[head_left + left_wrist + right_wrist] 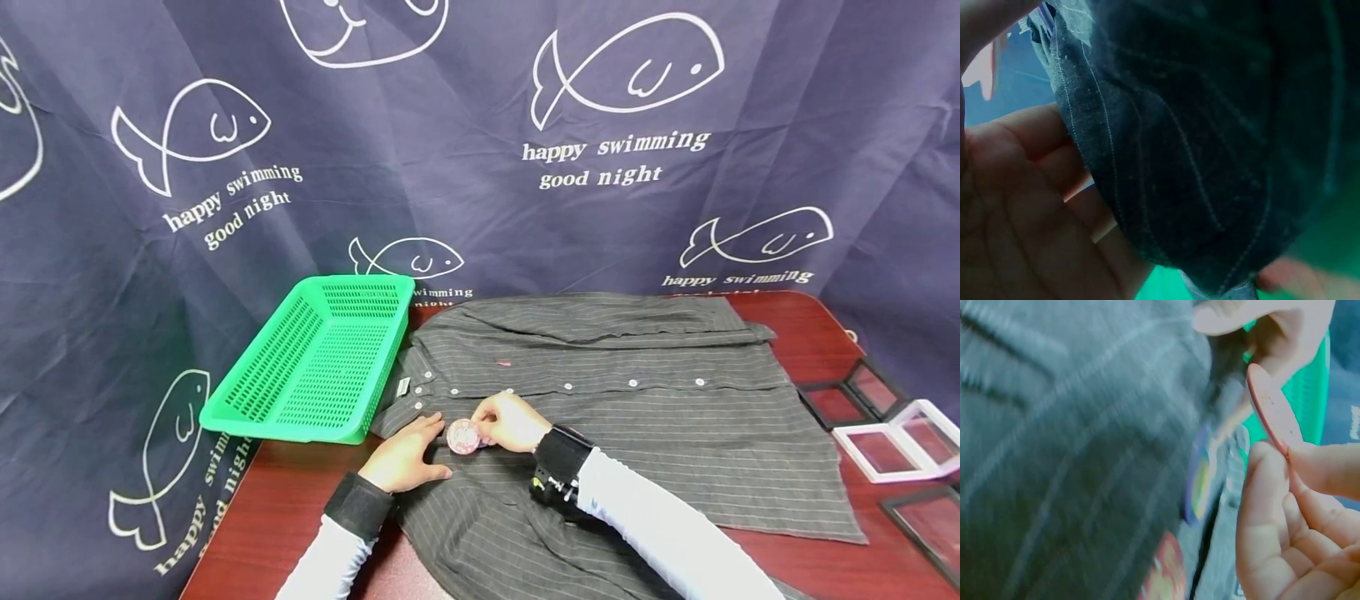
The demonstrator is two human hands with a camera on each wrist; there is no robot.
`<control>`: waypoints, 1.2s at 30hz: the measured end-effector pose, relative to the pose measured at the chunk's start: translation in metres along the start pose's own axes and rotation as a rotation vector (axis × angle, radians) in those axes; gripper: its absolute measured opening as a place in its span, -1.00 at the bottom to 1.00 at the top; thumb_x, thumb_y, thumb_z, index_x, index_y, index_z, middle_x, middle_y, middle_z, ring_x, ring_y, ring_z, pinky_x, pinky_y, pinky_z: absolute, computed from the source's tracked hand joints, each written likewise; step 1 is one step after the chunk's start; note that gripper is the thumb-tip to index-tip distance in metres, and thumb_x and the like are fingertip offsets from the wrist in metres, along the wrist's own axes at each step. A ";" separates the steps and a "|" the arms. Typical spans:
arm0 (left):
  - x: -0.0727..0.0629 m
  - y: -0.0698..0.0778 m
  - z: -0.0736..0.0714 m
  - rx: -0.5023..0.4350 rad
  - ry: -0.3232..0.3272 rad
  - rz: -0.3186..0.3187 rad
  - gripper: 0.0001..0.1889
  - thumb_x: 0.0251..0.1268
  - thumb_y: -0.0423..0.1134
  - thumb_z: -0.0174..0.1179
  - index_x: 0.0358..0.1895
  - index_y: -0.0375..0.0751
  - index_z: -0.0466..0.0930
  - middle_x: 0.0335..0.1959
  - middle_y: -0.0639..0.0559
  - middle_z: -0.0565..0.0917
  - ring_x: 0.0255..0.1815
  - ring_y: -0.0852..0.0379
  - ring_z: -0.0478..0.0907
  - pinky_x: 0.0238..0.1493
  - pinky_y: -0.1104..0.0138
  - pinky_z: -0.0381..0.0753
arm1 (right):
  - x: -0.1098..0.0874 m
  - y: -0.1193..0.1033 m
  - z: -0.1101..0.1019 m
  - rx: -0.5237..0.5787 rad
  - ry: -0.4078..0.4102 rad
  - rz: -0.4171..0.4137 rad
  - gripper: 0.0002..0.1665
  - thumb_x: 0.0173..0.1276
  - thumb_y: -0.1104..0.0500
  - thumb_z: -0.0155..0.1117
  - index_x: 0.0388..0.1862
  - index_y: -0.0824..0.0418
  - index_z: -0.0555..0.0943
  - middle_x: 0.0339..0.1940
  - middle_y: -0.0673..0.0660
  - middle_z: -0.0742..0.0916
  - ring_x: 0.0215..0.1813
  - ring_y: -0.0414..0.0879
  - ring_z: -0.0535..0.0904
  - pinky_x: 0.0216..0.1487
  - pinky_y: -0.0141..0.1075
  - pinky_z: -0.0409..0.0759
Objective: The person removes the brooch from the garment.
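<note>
A dark pinstriped button-up shirt (pixel 637 433) lies spread on the table, its collar to the left. My right hand (pixel 510 423) pinches a round printed badge (pixel 462 437) between thumb and fingers, above the shirt near the collar. In the right wrist view that badge (pixel 1272 409) appears nearly edge-on, with a reddish rim. My left hand (pixel 405 457) rests on the shirt by the collar, thumb apart from the fingers. In the left wrist view, bunched cloth (pixel 1166 150) hides its fingertips. A purple-edged disc (pixel 1197 475) and a red disc (pixel 1165 569) show beside the cloth.
A green plastic basket (pixel 375 392) stands at the table's left edge, beside the collar. Black frames (pixel 836 404) and a white frame (pixel 877 454) lie on the right. A navy fish-print curtain (pixel 480 183) hangs close behind the red-brown table (pixel 885 550).
</note>
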State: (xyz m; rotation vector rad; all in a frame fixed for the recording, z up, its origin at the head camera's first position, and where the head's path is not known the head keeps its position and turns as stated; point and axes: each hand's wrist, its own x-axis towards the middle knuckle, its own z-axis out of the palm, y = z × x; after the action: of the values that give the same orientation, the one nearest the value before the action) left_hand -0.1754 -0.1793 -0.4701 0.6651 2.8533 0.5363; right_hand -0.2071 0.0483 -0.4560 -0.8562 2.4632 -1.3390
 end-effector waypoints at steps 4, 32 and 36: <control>-0.002 0.001 -0.001 -0.018 -0.003 -0.012 -0.19 0.01 -0.06 0.44 0.31 -0.45 0.41 0.41 -0.26 0.40 0.45 -0.24 0.31 0.41 -0.01 0.32 | -0.007 0.002 -0.014 0.039 0.050 0.009 -0.83 0.21 0.39 0.14 -0.30 0.38 0.68 -0.55 0.11 0.71 -0.60 -0.37 0.45 -0.55 -0.50 0.48; -0.002 0.001 -0.001 -0.053 -0.004 -0.020 -0.20 0.00 -0.09 0.46 0.31 -0.44 0.41 0.41 -0.26 0.40 0.45 -0.25 0.29 0.40 -0.03 0.32 | -0.056 0.030 -0.092 0.150 0.420 -0.011 -0.83 0.31 0.38 0.26 -0.16 0.45 0.65 -0.29 0.35 0.76 -0.38 -0.28 0.68 -0.29 -0.45 0.66; -0.001 0.002 -0.001 -0.050 -0.001 -0.017 -0.20 0.00 -0.09 0.46 0.31 -0.43 0.41 0.41 -0.25 0.40 0.45 -0.25 0.29 0.40 -0.03 0.32 | -0.063 0.033 -0.101 0.181 0.458 -0.012 -0.80 0.31 0.37 0.26 -0.13 0.48 0.64 -0.26 0.40 0.75 -0.36 -0.30 0.68 -0.27 -0.46 0.67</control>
State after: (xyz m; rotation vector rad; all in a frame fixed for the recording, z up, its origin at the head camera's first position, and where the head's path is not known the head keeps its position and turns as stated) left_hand -0.1737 -0.1788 -0.4687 0.6316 2.8319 0.6023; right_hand -0.2137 0.1688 -0.4318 -0.5708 2.5944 -1.9066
